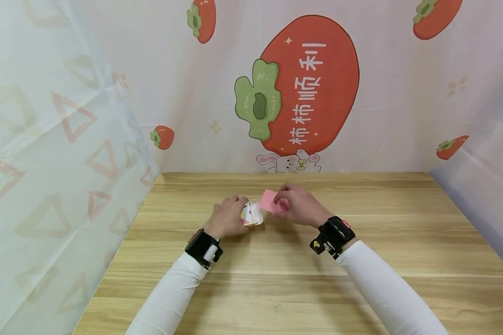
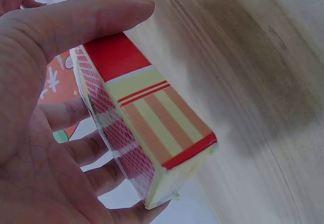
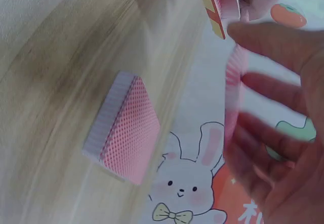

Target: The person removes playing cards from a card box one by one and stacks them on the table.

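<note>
From the head camera, the left hand (image 1: 227, 215) curls round a small card box (image 1: 252, 214), and just beside it the right hand (image 1: 300, 204) pinches a pink packet of cards (image 1: 270, 201) above the wooden table (image 1: 276, 279).

The left wrist camera shows thumb and fingers clamped on the striped red-and-yellow card box (image 2: 147, 127), its end pointing away from the palm.

The right wrist camera is blurred: the fingers (image 3: 273, 133) grasp some pink cards edge-on, while a second stack of pink-backed cards (image 3: 124, 125) lies on the table, apart from that hand.

As I judge it, the pinch is light, so the held cards could fan out and spill; a careless sweep of the right hand might also scatter the loose stack
</note>
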Demonstrator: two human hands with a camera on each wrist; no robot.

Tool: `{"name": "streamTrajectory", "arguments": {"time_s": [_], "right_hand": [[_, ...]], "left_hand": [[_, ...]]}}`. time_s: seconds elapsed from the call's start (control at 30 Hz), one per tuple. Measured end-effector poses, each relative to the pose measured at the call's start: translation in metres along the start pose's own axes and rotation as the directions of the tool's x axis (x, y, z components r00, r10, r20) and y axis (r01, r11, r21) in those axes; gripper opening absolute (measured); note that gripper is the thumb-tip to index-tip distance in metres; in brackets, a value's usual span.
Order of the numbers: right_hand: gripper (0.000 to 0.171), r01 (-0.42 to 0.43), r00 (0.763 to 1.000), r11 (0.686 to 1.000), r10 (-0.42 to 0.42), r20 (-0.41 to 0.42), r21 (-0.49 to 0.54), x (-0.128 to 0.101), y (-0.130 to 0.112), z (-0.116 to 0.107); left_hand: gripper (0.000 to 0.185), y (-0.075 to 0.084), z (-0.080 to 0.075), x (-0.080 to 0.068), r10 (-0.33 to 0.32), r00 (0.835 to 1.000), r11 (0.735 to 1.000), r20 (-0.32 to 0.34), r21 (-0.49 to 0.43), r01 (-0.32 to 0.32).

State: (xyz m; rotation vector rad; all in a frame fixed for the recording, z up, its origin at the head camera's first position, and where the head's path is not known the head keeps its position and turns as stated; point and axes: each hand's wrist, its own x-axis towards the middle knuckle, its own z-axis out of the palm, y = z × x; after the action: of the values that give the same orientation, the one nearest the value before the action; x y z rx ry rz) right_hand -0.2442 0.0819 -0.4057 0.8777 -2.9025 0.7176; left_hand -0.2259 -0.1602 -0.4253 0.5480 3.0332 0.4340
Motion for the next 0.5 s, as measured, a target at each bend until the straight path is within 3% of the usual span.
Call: {"name": "streamTrajectory", "arguments": {"time_s": [0.2, 0.33, 0.5], "right_hand": [[0.031, -0.142, 0.978, 0.99, 0.14, -0.155, -0.003, 0.001, 0.003, 0.007], [0.031, -0.218, 0.946, 0.976, 0.208, -0.248, -0.011, 0.002, 0.006, 0.018], [0.036, -0.34, 0.9, 0.94, 0.33, -0.284, 0.014, 0.003, 0.008, 0.03]], "left_hand": [[0.076, 0.001, 0.0, 0.0, -0.012, 1.0, 1.0, 0.01, -0.006, 0.012], [0.075, 0.001, 0.001, 0.0, -0.01, 1.0, 1.0, 0.01, -0.012, 0.011], [0.074, 0.001, 0.002, -0.001, -0.001, 1.0, 1.0, 0.008, -0.012, 0.001]]}}
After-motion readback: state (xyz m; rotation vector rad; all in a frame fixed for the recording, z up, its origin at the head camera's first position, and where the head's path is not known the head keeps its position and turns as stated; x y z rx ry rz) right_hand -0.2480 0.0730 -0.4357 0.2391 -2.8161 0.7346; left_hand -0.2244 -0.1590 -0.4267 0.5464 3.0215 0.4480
